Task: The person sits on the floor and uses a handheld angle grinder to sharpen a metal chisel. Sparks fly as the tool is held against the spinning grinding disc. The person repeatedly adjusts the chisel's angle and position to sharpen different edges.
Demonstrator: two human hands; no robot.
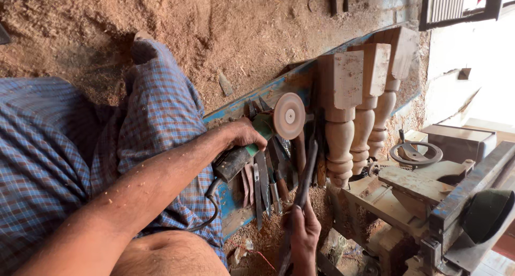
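Underfoot, sawdust (225, 23) covers the whole ground, heaped thick toward the top of the view. At the right stands a wooden lathe bench (424, 190) with a dark hand wheel (416, 153) resting on it. Three turned wooden legs (365, 104), each with a square block at the top and rounded beads below, stand side by side against a blue plank (268, 91) that runs slanting across the sawdust. The person's lap, in a blue checked cloth (155, 125), fills the left.

An angle grinder (257, 142) with a green body lies over the blue plank, its round pinkish sanding disc (288, 115) facing up, just beside the nearest leg. One hand (245, 135) is closed around the grinder's body, fingers wrapped over the green part, and a dark cable (212, 209) loops down from its back end. The other hand (304, 234), low in the view, is closed around a long dark metal tool (301, 195) that points up toward the disc. Between the two hands a row of chisels (265, 187) lies on the plank, touching one another.
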